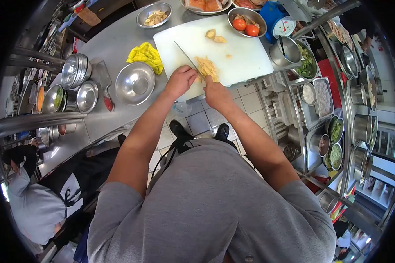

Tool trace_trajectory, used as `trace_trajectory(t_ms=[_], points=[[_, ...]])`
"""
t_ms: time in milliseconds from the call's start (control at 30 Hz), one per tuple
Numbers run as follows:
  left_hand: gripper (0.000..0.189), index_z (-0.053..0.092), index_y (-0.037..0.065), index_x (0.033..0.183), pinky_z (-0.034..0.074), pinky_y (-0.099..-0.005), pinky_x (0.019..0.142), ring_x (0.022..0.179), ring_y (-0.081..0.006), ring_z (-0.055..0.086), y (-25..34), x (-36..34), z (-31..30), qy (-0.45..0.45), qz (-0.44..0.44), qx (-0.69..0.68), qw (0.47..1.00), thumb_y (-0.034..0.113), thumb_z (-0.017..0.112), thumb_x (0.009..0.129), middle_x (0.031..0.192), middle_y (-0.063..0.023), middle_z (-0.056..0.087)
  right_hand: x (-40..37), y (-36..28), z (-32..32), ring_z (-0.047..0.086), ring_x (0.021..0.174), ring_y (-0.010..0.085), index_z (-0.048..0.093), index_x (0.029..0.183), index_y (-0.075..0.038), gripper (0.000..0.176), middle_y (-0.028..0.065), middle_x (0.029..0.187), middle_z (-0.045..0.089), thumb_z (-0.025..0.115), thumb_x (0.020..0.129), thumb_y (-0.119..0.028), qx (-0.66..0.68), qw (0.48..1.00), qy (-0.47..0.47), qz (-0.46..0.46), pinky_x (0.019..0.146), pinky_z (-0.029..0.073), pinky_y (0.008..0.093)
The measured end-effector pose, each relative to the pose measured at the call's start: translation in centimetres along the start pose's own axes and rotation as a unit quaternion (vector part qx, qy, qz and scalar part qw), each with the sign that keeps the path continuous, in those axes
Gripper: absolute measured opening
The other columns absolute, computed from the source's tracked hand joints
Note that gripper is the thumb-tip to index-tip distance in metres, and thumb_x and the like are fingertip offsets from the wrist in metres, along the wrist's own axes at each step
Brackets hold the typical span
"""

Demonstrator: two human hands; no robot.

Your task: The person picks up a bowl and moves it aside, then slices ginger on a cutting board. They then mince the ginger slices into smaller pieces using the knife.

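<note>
My right hand [218, 94] is closed around the handle of a kitchen knife [186, 54], whose blade points away to the upper left over the white cutting board [254, 59]. My left hand [181, 81] rests left of the blade, fingers curled down on a pale yellow piece of ginger [199, 79], mostly hidden. Just right of the blade lies a pile of ginger shreds [207, 66]. Farther back on the board are peeled ginger pieces [219, 39] and a small scrap [228, 56].
A yellow cloth [145, 57] and an empty steel bowl [135, 83] lie left of the board. Behind stand a bowl of pale pieces [155, 17] and a tomato bowl [245, 23] by a blue scale [284, 26]. Shelving [294, 118] stands right; another person [44, 201] is at left.
</note>
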State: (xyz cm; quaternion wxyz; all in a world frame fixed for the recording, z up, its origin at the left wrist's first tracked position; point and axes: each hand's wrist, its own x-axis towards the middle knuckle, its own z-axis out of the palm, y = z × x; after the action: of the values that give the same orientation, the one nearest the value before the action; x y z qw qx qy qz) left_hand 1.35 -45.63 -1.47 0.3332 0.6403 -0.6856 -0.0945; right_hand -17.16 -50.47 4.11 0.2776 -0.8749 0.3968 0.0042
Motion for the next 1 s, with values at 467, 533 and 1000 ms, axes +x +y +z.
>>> trace_trajectory(t_ms=[467, 533, 1000], points=[[0.009, 0.070, 0.008, 0.094, 0.053, -0.0413, 0.082, 0.090, -0.0313, 0.064, -0.1, -0.3, 0.9, 0.072, 0.013, 0.021, 0.997, 0.013, 0.070, 0.086, 0.095, -0.0080, 0.067, -4.3, 0.8, -5.1, 0.067, 0.087, 0.0464, 0.047, 0.108, 0.001, 0.026, 0.0283, 0.087, 0.068, 0.057, 0.095, -0.018, -0.029, 0.997, -0.073, -0.018, 0.078, 0.052, 0.0561], [0.009, 0.070, 0.009, 0.094, 0.053, -0.0412, 0.082, 0.090, -0.0313, 0.064, -0.1, -0.3, 0.9, 0.068, 0.012, 0.024, 0.997, 0.013, 0.070, 0.085, 0.095, -0.0079, 0.067, -4.3, 0.7, -5.3, 0.067, 0.088, 0.0463, 0.046, 0.108, 0.002, 0.026, 0.0284, 0.087, 0.068, 0.058, 0.095, -0.018, -0.027, 0.996, -0.084, -0.020, 0.078, 0.051, 0.0561], [0.011, 0.070, 0.007, 0.096, 0.053, -0.0403, 0.082, 0.092, -0.0315, 0.064, 0.0, -0.4, 0.7, 0.046, 0.006, 0.044, 0.998, 0.010, 0.069, 0.086, 0.097, -0.0092, 0.066, -2.0, 1.4, -4.0, 0.065, 0.090, 0.0490, 0.046, 0.109, 0.004, 0.030, 0.0309, 0.088, 0.067, 0.058, 0.097, -0.020, 0.012, 0.997, -0.081, -0.014, 0.080, 0.051, 0.0556]])
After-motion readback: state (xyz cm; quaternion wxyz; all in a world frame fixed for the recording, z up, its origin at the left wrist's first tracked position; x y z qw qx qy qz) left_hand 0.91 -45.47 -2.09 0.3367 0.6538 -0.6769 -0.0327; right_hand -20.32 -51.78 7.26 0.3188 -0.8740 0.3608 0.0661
